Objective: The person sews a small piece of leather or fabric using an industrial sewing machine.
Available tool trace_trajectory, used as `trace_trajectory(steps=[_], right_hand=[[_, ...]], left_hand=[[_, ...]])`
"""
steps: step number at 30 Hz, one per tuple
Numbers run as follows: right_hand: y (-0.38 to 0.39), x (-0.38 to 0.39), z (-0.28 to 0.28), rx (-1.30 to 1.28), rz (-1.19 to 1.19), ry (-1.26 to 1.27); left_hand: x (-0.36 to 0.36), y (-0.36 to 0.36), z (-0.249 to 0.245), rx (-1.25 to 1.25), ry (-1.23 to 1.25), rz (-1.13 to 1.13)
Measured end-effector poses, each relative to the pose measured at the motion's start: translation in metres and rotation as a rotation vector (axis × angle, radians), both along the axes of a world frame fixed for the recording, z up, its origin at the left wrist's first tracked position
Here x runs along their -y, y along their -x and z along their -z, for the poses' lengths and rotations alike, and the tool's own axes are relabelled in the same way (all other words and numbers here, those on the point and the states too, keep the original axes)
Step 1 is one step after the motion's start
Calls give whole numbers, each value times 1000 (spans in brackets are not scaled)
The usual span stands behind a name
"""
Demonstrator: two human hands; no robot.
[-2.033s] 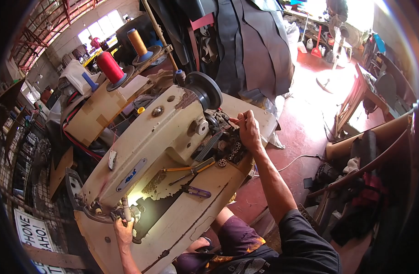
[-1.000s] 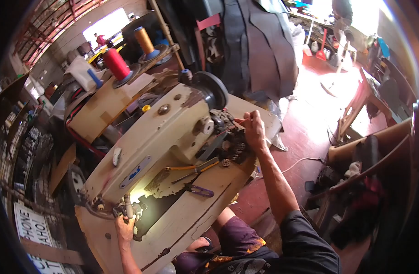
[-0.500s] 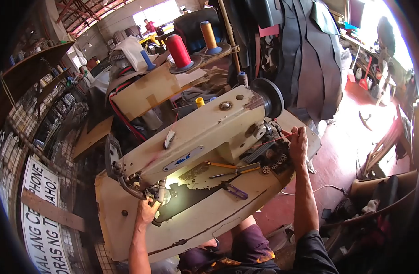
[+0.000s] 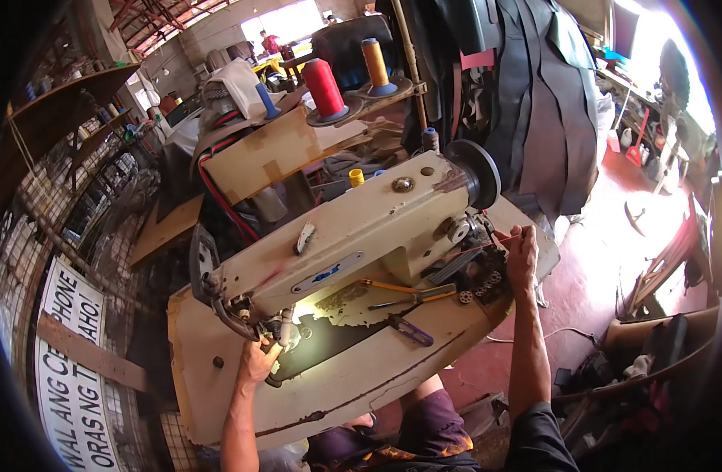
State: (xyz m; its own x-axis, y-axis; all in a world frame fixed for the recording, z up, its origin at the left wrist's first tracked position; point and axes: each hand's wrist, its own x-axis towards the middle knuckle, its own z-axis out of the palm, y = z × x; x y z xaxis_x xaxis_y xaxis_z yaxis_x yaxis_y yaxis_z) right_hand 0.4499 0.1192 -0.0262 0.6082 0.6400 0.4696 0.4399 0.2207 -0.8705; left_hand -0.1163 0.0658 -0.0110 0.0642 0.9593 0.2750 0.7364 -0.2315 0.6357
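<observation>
A cream sewing machine [image 4: 376, 212] with worn paint stands on its table. My left hand [image 4: 258, 362] is at the needle end, fingers curled beside the needle bar and lit by a small lamp; what they hold is hidden. At the other end, below the black handwheel [image 4: 483, 175], my right hand [image 4: 523, 253] is closed in a pinch on red thread [image 4: 498, 234] near the bobbin winder. On the bed lie a purple-handled tool [image 4: 410, 330], orange-handled scissors or snips [image 4: 424, 296] and several metal bobbins [image 4: 465, 297].
Red [image 4: 324, 90] and gold [image 4: 375, 67] thread cones stand on a holder behind the machine. Dark leather sheets [image 4: 542, 110] hang at the back right. A lettered sign [image 4: 66, 370] leans on the wire mesh at left. Distant people are at the back.
The view has shifted slightly, so the machine sits a little further right and lower. My right hand has moved slightly relative to the winder; my left hand stays by the needle bar.
</observation>
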Motion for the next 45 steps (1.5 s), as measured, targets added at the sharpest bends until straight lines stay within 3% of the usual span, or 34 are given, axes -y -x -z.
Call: trace_trajectory(steps=[23,26,32,38,45], right_hand=[[-7,-6,10,-35,-28,-14],[-7,-5,10,-19,-29,-16],[-8,-7,14,-41,-44,-63],[-6,-5,9,-39,-34,-40],[2,3,-4,-3,8,-21]], left_hand=[[-5,9,10,-40,-5,16],[-3,14,11,-47,173,-40],[-3,4,9,-13,-47,7],[-3,5,3,35,78,1],[-4,8,6,-38,39,-10]])
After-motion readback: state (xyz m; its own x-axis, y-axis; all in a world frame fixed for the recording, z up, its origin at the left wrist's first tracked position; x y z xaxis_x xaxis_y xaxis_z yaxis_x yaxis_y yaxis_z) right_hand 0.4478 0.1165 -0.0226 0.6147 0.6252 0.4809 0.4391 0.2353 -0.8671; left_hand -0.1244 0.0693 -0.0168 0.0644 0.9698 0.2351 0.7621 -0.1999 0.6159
